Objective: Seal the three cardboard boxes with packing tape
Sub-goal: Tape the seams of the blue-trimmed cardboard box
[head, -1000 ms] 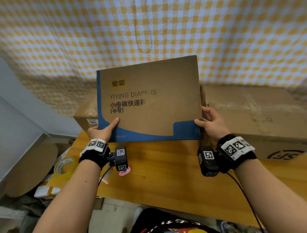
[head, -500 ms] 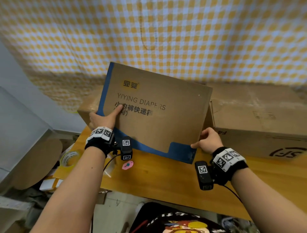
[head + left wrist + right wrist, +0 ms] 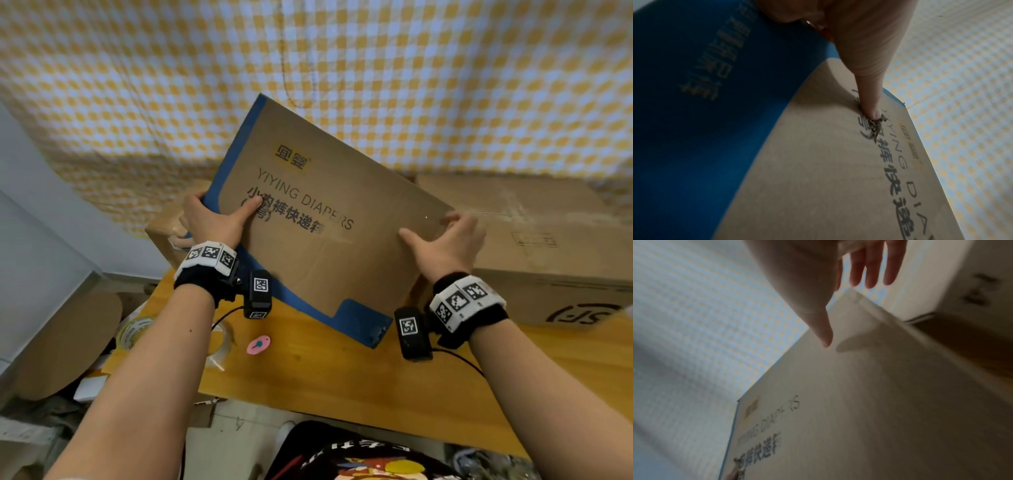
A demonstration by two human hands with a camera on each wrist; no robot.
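- The diaper box [image 3: 329, 236] is tilted, its low blue corner at the bench [image 3: 342, 387].
- Left hand [image 3: 212, 219] grips its left edge, thumb pressing the print.
- Right hand [image 3: 448, 243], fingers straight, lies at its right corner.

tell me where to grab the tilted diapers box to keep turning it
Grip the diapers box by its two opposite side edges, coming from each side. It is wide, flat and tilted; the left hand already grips the blue edge, and the right hand is open at the other.

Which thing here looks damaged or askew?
The brown-and-blue cardboard diaper box is tilted, balanced on one corner on the wooden table. Its black print is scuffed near the left hand thumb; right hand steadies it.
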